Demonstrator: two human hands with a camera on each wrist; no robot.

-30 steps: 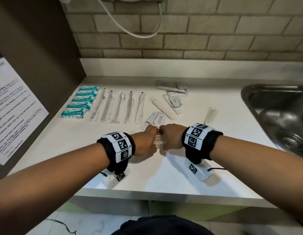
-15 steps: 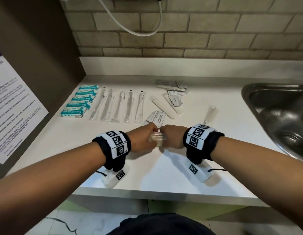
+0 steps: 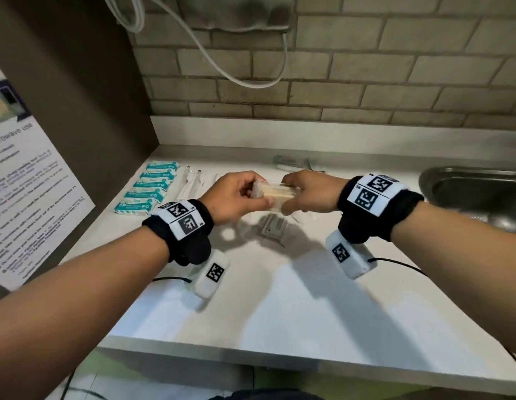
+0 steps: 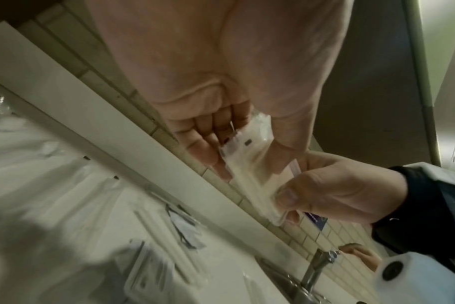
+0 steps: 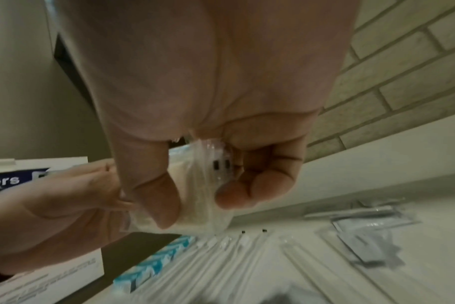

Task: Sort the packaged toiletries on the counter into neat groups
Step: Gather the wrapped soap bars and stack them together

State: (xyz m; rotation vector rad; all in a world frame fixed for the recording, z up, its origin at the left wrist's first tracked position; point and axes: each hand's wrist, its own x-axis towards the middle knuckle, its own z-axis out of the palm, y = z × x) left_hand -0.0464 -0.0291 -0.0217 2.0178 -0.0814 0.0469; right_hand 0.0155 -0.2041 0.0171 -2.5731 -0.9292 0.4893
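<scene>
Pinched at both ends by the left hand (image 3: 236, 197) and right hand (image 3: 308, 194), a clear packet stack (image 3: 275, 193) is held mid-frame above the tabletop (image 3: 279, 298); slippery wrappers could be fanned apart and dropped.

Back wall (image 3: 366, 67): pale brick in running bond, grey mortar.
Upstand (image 3: 337, 131): plain white strip along foot of brick.
Left panel (image 3: 78, 82): dark brown, upright, meeting tabletop at corner.
Notice (image 3: 29, 180): printed white sheet fixed to left panel, heading on microwave use.
Cable (image 3: 222, 67): white, looping down over brick.
Tabletop (image 3: 279, 313): white, smooth.
Sink (image 3: 476, 192): steel, far right.
Tap (image 4: 317, 267): metal.
Floor (image 3: 112, 388): pale tile below front edge.
</scene>
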